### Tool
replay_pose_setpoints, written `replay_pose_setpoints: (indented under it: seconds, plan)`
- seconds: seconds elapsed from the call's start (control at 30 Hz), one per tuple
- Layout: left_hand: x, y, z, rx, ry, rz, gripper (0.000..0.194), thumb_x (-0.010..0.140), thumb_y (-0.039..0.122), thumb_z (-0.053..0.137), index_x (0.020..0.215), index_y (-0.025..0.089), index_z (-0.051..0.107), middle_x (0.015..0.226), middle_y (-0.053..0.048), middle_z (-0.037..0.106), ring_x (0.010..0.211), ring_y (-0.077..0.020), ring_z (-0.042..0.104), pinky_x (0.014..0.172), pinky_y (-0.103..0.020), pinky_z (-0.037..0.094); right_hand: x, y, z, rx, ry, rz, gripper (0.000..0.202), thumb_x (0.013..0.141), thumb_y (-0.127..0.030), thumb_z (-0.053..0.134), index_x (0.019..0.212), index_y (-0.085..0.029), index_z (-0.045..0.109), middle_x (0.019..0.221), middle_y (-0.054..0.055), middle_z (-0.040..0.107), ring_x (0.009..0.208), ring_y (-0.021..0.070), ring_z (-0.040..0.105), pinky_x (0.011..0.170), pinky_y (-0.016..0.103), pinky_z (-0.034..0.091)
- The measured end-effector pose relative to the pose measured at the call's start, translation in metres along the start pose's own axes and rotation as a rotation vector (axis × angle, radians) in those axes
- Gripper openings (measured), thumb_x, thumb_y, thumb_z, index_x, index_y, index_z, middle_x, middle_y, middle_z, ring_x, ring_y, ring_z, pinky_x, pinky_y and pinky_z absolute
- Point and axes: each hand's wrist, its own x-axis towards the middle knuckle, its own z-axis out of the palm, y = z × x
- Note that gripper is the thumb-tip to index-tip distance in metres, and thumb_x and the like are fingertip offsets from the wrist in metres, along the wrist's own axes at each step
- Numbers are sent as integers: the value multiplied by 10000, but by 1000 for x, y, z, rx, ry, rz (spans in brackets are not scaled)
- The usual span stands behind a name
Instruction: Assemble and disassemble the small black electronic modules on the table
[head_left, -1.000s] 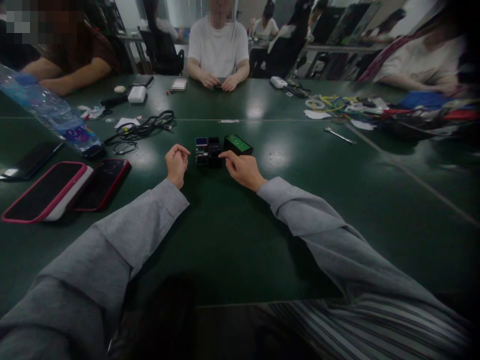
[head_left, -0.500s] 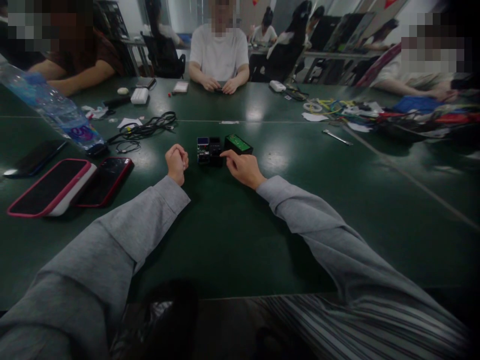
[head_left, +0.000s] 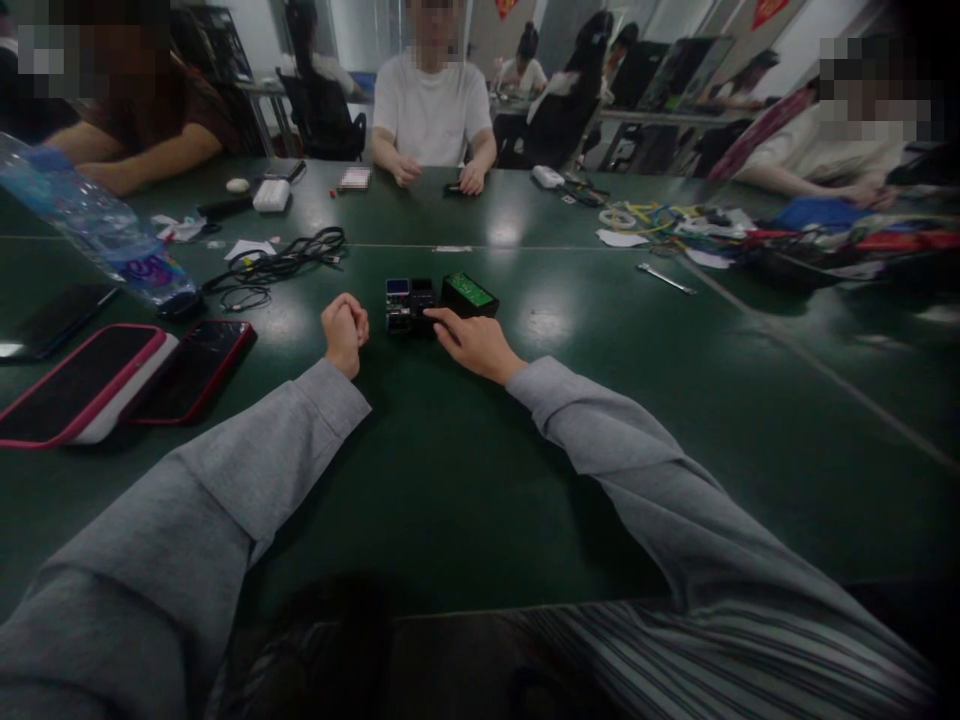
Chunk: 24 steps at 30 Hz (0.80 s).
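Note:
My left hand [head_left: 346,332] is closed in a fist above the table, just left of a small dark electronic device; nothing shows in it. The device [head_left: 410,305] has a bluish screen at its upper left and a darker block on its right. My right hand [head_left: 476,345] has its index finger stretched onto or just over the device's right part, and I cannot tell if it touches. Its other fingers are partly curled and hold nothing visible. Behind that hand sits a black box with a green top [head_left: 470,290], close beside the device.
At left are a leaning water bottle [head_left: 131,240], phones including a red-edged one [head_left: 199,370], and black cables [head_left: 296,255]. A wrench [head_left: 666,279] and a heap of wires [head_left: 750,235] lie right. Across the table sits a person in a white shirt [head_left: 431,115].
My right index finger has shifted left, further over the device. My left fist stays beside it. The person opposite has moved their hands apart. The whole view has shifted slightly.

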Motion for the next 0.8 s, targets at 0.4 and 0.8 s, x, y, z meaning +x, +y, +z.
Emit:
replay_pose_setpoints:
  seconds: [0.4, 0.8]
  plan:
    - [0, 0, -1, 15, -13, 19, 312, 780, -26, 357, 568, 194, 420, 365, 73, 293, 289, -54, 220, 356, -205, 81, -1, 1, -3, 72, 193, -30, 475, 1003, -622, 409, 988, -182, 587, 1006, 94, 634, 871, 211, 600, 677, 315, 416]
    - [1, -2, -3, 3, -36, 31, 279, 752, -9, 374, 568, 195, 424, 361, 77, 307, 289, -50, 232, 350, -193, 94, -4, 6, 8, 342, 273, 154, 403, 904, -394, 528, 1232, -172, 458, 1124, 141, 613, 965, 268, 634, 827, 412, 523]
